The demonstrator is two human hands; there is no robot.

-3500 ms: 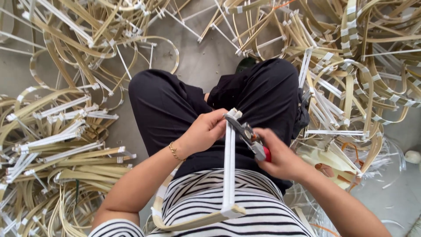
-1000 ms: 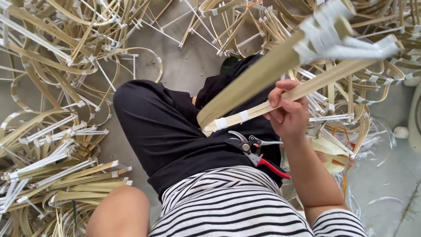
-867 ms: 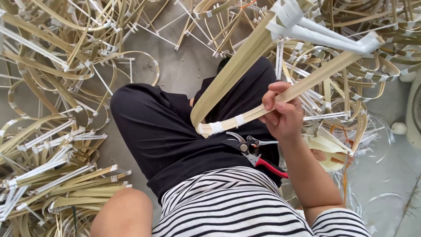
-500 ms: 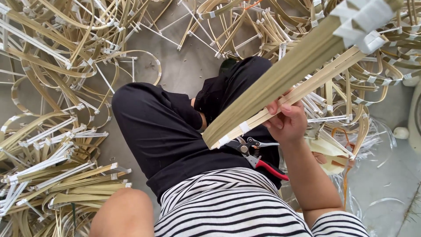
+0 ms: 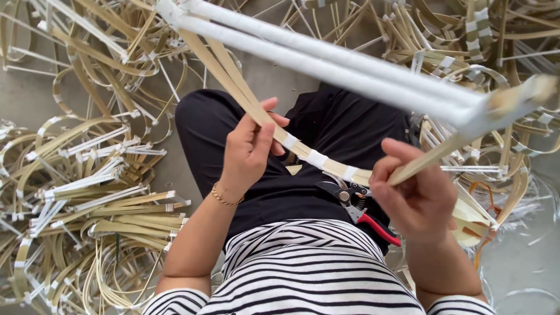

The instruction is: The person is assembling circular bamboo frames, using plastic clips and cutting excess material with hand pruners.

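Left hand (image 5: 248, 154), out of view a moment ago, now pinches the taped bamboo frame (image 5: 326, 58) beside the gripping right hand (image 5: 417, 195), swung level above the lap, pruning shears (image 5: 359, 207) idle there—likely a check.

Black trousers (image 5: 262, 157) across the middle of the frame, loose, plain, with soft folds over both thighs. Below them, at lower centre, a top (image 5: 309, 274) with black and white stripes, narrow, running crosswise and bending over the belly. Short striped sleeves at both lower corners, ending above the elbows; bare forearms from there up. Thin gold chain bracelet (image 5: 224, 198) on the wrist of the left hand (image 5: 248, 149), left of centre. Right hand (image 5: 417, 195) at right of centre, with bare wrist, no ring or band in sight. Short, unpainted nails on both.
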